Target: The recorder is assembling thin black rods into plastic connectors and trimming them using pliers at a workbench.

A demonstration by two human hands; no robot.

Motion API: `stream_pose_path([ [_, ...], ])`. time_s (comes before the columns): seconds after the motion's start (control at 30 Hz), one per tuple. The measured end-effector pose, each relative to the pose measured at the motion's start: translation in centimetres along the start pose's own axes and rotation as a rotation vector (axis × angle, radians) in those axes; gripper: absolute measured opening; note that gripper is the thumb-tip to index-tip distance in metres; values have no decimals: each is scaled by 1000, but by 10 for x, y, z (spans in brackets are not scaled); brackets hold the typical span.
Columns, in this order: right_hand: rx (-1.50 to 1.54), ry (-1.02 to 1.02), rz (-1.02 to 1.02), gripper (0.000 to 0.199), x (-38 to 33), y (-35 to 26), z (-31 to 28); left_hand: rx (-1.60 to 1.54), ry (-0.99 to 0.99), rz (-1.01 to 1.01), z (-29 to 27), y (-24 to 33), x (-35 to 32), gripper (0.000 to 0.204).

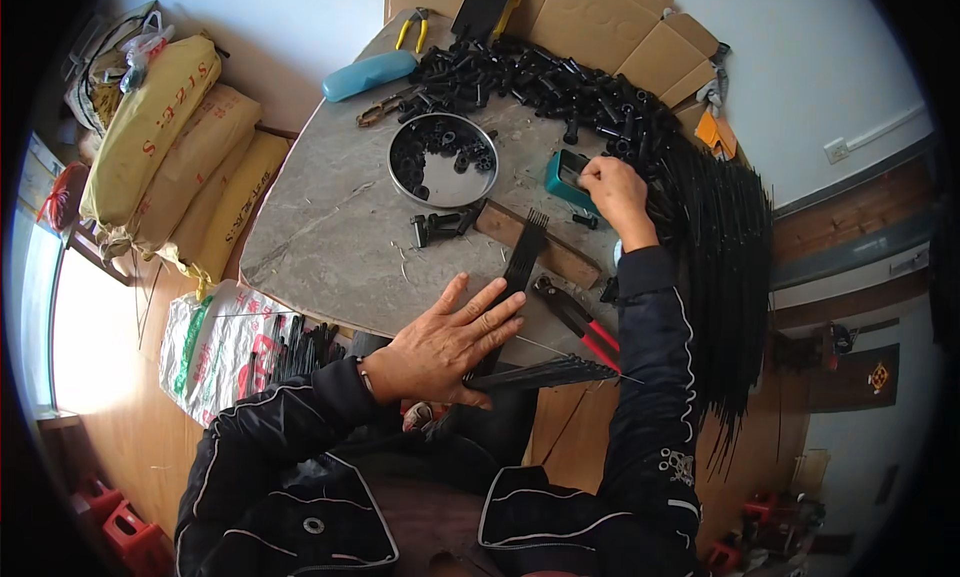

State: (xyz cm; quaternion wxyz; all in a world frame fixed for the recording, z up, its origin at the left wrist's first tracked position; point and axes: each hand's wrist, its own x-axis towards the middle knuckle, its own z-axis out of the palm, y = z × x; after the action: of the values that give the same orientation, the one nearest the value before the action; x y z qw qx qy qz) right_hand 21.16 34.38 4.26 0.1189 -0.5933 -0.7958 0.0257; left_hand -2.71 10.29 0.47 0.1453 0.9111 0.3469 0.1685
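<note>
My left hand [445, 342] lies flat with its fingers spread, pressing on a row of thin black rods [522, 262] side by side. Their far ends rest across a brown wooden block [570, 254]. A second black bundle [550, 371] fans out to the right from under the same hand. At the teal box [568, 182], my right hand [615, 197] has its fingers drawn together over the opening; whatever they pinch is hidden. Pliers with red handles [578, 322] lie between my hands, right of the rods. Small black bolt-like pieces [440, 225] sit left of the block.
A round metal tray [397, 182] holds black rings. Behind it heap black cylindrical parts [560, 87], with a blue case [370, 75] and yellow-handled pliers [413, 29] to their left. Long black rods [720, 267] hang over the table's right edge. Stuffed sacks [150, 127] stand at left.
</note>
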Motion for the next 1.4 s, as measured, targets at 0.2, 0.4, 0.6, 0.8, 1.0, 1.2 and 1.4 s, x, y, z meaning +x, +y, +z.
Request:
stream_pose_path([
  [0.2,-25,75,-45,12,-10,3,-22,-13,-24,17,-1,-2,1,105],
  [0.4,274,206,-383,8,-60,-29,-19,-34,-12,-21,2,-4,0,105],
  [0.6,441,9,-267,12,-93,-22,-3,-31,-8,-21,3,-2,3,106],
  [0.8,472,-20,-261,16,-99,-22,-4,-30,-26,-28,1,-1,3,106],
  [1.0,461,-74,-240,20,-97,-26,-8,-45,-19,-31,4,-3,2,105],
  [1.2,449,-73,-243,22,-96,-25,-8,-23,-78,-41,2,-2,3,107],
  [1.4,427,-5,-304,17,-91,-26,-2,-31,-64,-40,3,-3,2,108],
])
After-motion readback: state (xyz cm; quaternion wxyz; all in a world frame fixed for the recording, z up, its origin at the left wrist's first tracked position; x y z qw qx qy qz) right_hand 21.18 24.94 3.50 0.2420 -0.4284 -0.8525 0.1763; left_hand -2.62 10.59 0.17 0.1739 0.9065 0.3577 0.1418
